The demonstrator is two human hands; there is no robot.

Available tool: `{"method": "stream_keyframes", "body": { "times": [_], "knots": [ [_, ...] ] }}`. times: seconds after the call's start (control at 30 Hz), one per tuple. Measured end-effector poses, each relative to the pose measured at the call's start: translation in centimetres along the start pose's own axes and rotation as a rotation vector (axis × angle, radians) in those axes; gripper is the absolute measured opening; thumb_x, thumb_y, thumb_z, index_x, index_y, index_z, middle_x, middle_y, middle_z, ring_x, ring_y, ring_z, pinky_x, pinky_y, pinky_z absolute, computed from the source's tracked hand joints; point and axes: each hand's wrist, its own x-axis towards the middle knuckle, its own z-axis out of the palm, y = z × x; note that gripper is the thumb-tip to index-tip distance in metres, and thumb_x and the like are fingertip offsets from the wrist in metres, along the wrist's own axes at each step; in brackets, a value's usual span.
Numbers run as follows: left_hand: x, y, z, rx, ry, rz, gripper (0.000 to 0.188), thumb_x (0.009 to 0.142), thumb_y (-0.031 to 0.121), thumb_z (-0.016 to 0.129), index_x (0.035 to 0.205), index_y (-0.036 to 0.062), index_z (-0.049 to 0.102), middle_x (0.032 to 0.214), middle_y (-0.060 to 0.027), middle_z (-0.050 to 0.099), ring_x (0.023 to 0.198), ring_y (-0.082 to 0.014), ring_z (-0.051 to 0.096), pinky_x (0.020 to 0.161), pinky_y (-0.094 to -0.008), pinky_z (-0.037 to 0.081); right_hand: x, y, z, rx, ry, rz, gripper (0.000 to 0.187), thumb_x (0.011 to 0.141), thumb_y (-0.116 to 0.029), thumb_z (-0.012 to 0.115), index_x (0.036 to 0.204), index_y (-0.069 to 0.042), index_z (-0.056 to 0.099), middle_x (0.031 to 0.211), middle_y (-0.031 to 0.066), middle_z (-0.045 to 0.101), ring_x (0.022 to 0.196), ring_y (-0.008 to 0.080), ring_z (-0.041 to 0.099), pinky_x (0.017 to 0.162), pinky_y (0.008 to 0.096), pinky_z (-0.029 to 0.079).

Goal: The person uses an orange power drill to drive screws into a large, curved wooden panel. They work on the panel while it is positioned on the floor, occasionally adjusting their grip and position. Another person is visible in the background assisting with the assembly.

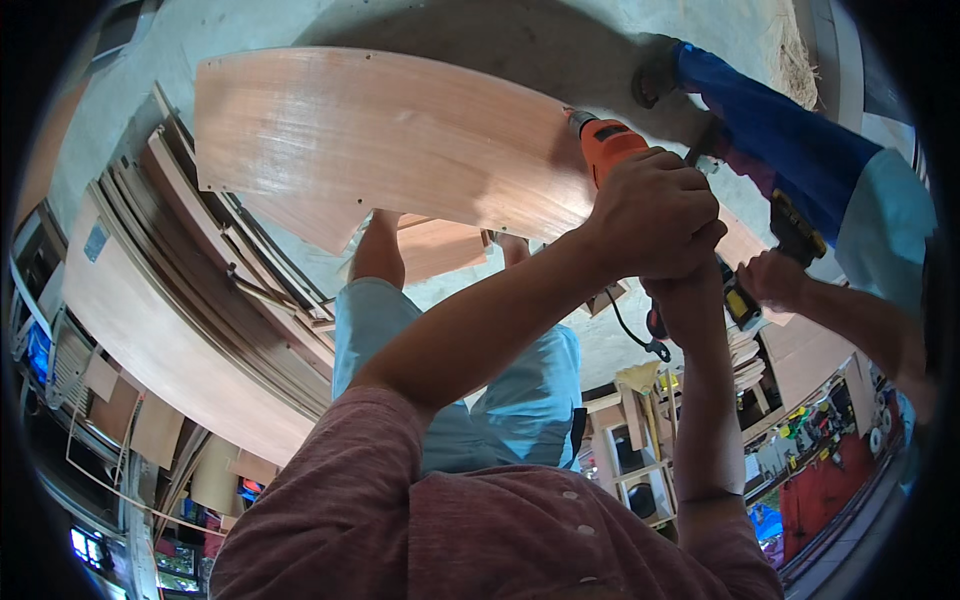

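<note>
**Drill leaning in at the panel's edge**

Here I have it on the head view: the orange-bodied power drill (612,146) is at the right end of the long, curved-edged brown wooden panel (390,140), nose down by its upper edge. That's my worry: so near the rim, a tilted push could skate the bit off or split the wood. I can't tell whether the tip has bitten. Now the hands: the left hand (655,205) is wrapped over the drill's rear, fingers curled; the right hand (690,288) is closed just below, seemingly round the handle, mostly hidden. Right of the panel, a co-worker's hand (775,280) grips a yellow-and-black cordless drill (795,225); crowding there might jog my aim.
</note>
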Motion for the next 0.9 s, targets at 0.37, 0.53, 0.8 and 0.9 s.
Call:
{"method": "stream_keyframes", "body": {
  "times": [0.37,0.53,0.8,0.9],
  "knots": [
    [0.2,-0.9,-1.2,-0.164,0.066,0.086,0.011,0.066,0.016,0.072,0.062,0.0105,0.063,0.069,-0.0028,0.063,0.068,-0.0250,0.063,0.065,-0.0390,0.052,-0.5,-1.5,0.7,0.084,-0.041,0.175,0.039,0.078,-0.008,0.073,0.113,-0.003,0.058,0.088,0.0035,0.062,0.069,0.0104,0.059,0.060,0.0291,0.051],
    [1.1,-0.7,-0.2,-0.154,0.012,0.062,0.012,0.064,0.018,0.071,0.060,0.0116,0.062,0.067,-0.0024,0.062,0.068,-0.0250,0.062,0.064,-0.0399,0.051,-0.4,-2.4,0.4,0.211,0.020,0.273,0.044,0.075,-0.009,0.074,0.116,-0.005,0.058,0.086,0.0032,0.061,0.069,0.0130,0.061,0.061,0.0295,0.054],
    [2.0,0.4,0.4,-0.026,-0.519,-0.047,0.011,0.070,0.021,0.068,0.066,0.0117,0.072,0.068,-0.0072,0.069,0.068,-0.0279,0.067,0.066,-0.0435,0.055,-2.8,0.0,2.3,0.691,0.073,0.553,0.041,0.078,-0.006,0.072,0.117,-0.003,0.063,0.102,0.0077,0.069,0.085,0.0230,0.070,0.081,0.0394,0.059],
    [1.6,0.7,0.4,0.037,-0.763,-0.011,0.011,0.072,0.020,0.068,0.066,0.0117,0.071,0.066,-0.0080,0.067,0.068,-0.0290,0.066,0.069,-0.0443,0.054,-4.3,0.5,5.4,1.049,0.152,0.589,0.040,0.079,-0.008,0.069,0.118,-0.002,0.062,0.105,0.0084,0.069,0.095,0.0259,0.071,0.090,0.0433,0.058]
  ]
}}
